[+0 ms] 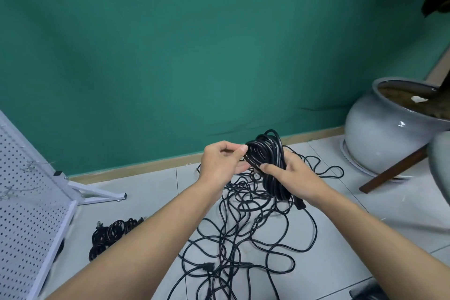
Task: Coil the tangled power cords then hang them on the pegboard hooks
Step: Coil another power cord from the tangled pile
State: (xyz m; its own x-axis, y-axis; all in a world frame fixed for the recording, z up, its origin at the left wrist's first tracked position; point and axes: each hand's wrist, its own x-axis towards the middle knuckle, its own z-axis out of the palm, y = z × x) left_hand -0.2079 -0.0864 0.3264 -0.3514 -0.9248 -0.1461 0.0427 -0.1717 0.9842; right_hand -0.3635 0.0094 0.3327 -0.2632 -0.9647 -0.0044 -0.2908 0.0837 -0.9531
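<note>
A coil of black power cord (266, 153) is held up over the floor between both hands. My right hand (291, 175) grips the coil around its middle, thumb across the front. My left hand (224, 161) pinches a strand at the coil's upper left side. One plug end (300, 203) hangs below my right hand. Beneath lies a tangled heap of black cords (243, 234) spread on the white tiles. A white pegboard (26, 204) on a stand leans at the left, with thin wire hooks (29, 165) on it.
A bundle of coiled black cords (109, 234) lies on the floor beside the pegboard's foot. A large grey plant pot (379, 134) stands at the right by the green wall (194, 44), with a brown wooden leg (394, 170) slanting in front of it.
</note>
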